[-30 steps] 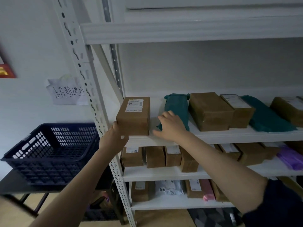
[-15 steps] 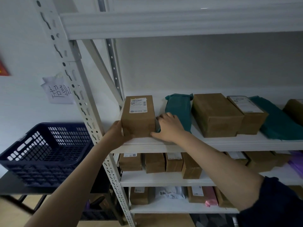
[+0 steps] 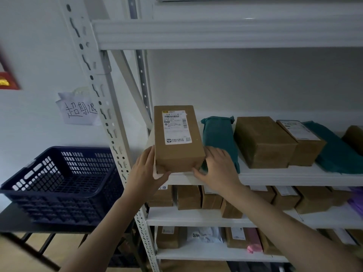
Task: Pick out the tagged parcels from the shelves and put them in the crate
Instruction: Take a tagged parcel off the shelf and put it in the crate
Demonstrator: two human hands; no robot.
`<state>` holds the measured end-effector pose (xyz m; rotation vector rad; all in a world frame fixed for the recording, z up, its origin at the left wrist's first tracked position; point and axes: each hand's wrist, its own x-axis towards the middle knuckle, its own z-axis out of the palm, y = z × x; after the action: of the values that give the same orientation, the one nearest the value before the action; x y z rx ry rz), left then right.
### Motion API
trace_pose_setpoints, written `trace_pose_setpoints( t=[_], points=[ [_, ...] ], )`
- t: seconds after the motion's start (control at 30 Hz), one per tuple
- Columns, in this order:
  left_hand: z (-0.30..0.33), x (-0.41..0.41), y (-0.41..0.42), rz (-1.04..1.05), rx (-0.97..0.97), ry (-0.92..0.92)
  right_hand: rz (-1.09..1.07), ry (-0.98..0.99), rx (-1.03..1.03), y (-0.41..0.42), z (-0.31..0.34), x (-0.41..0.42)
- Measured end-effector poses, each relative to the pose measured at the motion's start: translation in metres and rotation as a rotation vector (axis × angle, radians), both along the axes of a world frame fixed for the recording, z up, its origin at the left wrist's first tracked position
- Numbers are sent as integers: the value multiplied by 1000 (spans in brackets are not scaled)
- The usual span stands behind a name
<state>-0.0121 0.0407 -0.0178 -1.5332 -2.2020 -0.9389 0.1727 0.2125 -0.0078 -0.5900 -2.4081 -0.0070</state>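
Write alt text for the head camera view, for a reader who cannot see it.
Two bare hands, left hand and right hand, grip the sides of a labelled brown cardboard box at the front edge of a white metal shelf, beside a green wrapped parcel and more boxes. A dark blue plastic crate stands to the left on a black table.

We see a handwritten paper note (image 3: 79,110) stuck to the white wall (image 3: 35,55), left of the rack's perforated upright. A red frame (image 3: 7,80) hangs at the far left edge. Below lies a wooden floor (image 3: 17,258), and a dark worktop (image 3: 11,218) stands on slanted legs.
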Motion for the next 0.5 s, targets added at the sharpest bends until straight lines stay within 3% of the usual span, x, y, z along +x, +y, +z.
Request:
trace_pose_setpoints(
  t=[0.13,0.5],
  points=[
    [3,8,-10,-12,63,95,-7,93,27,-14,-3,11],
    [-2,9,-12,-30,55,45,-53,86,61,-24,0,15]
  ],
)
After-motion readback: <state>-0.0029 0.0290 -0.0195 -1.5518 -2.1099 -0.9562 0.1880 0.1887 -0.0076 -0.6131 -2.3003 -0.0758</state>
